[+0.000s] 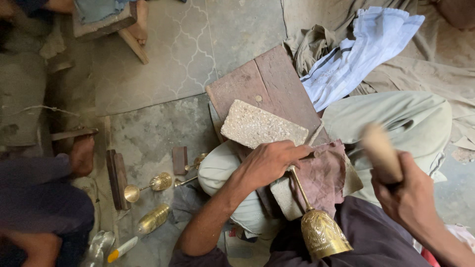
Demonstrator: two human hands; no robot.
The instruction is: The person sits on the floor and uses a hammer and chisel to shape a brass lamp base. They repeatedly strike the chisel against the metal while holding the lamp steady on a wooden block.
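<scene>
My left hand presses down on the thin stem of a brass goblet-shaped piece, whose engraved cup points toward me. The stem lies on a maroon cloth over a stone block in my lap. My right hand is raised at the right, gripping a wooden-handled tool that is blurred by motion. A speckled stone slab rests on a reddish wooden board just beyond my left hand.
Several brass pieces lie on the concrete floor at lower left beside small wooden blocks. Another person's bare foot and dark trousers sit at left. A white-and-blue striped cloth lies at upper right.
</scene>
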